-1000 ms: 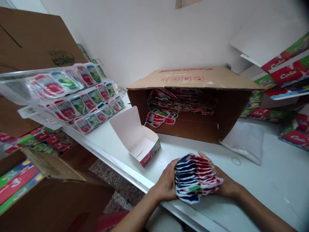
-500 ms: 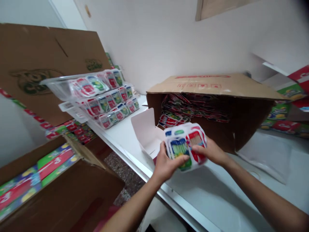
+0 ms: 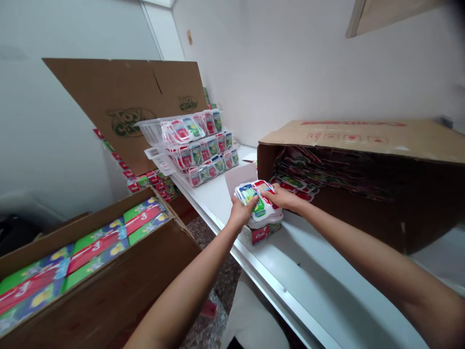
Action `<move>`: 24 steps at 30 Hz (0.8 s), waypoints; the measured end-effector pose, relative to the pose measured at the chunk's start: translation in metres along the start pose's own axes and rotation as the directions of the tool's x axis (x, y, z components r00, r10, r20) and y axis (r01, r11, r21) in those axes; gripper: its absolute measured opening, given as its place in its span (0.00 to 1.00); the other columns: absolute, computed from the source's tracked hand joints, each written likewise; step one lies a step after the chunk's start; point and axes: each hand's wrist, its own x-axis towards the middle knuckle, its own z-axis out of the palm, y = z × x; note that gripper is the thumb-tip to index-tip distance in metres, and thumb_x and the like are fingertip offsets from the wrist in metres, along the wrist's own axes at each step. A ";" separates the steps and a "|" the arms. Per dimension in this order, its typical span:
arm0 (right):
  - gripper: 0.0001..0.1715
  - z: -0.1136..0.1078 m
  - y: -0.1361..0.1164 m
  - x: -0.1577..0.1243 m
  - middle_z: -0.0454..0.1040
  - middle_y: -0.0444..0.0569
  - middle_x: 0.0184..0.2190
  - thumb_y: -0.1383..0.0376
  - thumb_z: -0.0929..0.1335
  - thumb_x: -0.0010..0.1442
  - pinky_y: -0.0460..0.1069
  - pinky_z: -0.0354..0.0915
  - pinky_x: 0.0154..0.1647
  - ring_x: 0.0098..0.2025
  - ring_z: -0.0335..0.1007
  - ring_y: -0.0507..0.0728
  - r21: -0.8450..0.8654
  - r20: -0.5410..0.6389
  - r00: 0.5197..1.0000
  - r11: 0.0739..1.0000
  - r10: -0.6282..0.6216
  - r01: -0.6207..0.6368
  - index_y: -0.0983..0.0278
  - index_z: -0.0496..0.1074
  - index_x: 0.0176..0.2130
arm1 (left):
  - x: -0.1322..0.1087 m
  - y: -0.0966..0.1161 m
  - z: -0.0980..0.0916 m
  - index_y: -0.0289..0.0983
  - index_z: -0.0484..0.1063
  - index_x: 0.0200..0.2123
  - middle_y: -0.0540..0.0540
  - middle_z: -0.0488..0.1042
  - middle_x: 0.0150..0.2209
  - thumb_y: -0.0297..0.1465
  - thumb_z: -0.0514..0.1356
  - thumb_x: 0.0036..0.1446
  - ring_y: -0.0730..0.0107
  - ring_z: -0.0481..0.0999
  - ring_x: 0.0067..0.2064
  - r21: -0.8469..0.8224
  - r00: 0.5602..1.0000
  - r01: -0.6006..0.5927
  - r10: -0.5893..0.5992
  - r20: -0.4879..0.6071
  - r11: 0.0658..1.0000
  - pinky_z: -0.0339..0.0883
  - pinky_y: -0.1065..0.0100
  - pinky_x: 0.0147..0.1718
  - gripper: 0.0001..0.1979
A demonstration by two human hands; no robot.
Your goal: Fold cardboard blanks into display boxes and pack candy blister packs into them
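Between my two hands is a stack of candy packs (image 3: pixel 267 209), flat and can-shaped in blue-green and red with white edges. My left hand (image 3: pixel 242 211) grips its left side, thumb on top. On the far right side my right hand (image 3: pixel 278 195) grips it, thumb likewise on the front pack. Directly beneath the stack stands a small display box (image 3: pixel 264 232) with a red "Cola" front; its pale lid (image 3: pixel 241 177) is raised behind. How far the packs sit inside the box is hidden.
A large carton (image 3: pixel 348 131) lies on its side at right, holding many loose packs. Clear trays (image 3: pixel 160 157) of packs are stacked at the table's back left. At lower left, an open carton (image 3: pixel 152 252) holds closed display boxes (image 3: pixel 98 247). The white table (image 3: pixel 312 286) has a front edge.
Both hands have carried the stack of candy packs from in front of the large carton to over the small display box. My view has turned left.
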 end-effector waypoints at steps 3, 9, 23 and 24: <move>0.33 0.008 -0.004 0.001 0.72 0.67 0.49 0.51 0.62 0.63 0.53 0.64 0.47 0.51 0.70 0.66 -0.182 -0.016 0.997 0.980 0.072 -0.073 0.73 0.60 0.56 | 0.005 -0.004 -0.001 0.34 0.57 0.55 0.35 0.76 0.45 0.45 0.69 0.44 0.57 0.79 0.41 0.096 0.997 0.062 -0.058 -0.044 0.993 0.73 0.60 0.39 0.40; 0.33 0.036 -0.015 -0.006 0.65 0.73 0.54 0.53 0.56 0.67 0.57 0.61 0.50 0.54 0.67 0.68 -0.448 -0.031 0.997 0.891 0.065 -0.072 0.74 0.51 0.61 | 0.000 0.001 -0.001 0.29 0.51 0.59 0.31 0.75 0.45 0.39 0.69 0.47 0.52 0.77 0.46 0.398 0.993 0.075 -0.034 -0.109 0.914 0.68 0.60 0.44 0.43; 0.34 0.054 -0.025 -0.008 0.66 0.75 0.52 0.57 0.56 0.66 0.59 0.62 0.48 0.52 0.68 0.68 -0.736 -0.004 0.997 0.675 -0.071 0.045 0.79 0.55 0.61 | -0.016 -0.008 -0.018 0.36 0.65 0.53 0.35 0.67 0.49 0.43 0.60 0.54 0.48 0.63 0.54 0.821 0.923 -0.245 0.382 0.035 0.516 0.59 0.52 0.52 0.27; 0.35 0.051 -0.024 -0.006 0.67 0.73 0.52 0.56 0.57 0.65 0.58 0.62 0.47 0.51 0.69 0.68 -0.741 0.008 0.998 0.669 -0.068 0.052 0.77 0.55 0.62 | -0.013 -0.010 -0.022 0.38 0.66 0.52 0.37 0.68 0.48 0.44 0.61 0.53 0.49 0.64 0.54 0.810 0.920 -0.265 0.388 0.050 0.523 0.59 0.53 0.52 0.26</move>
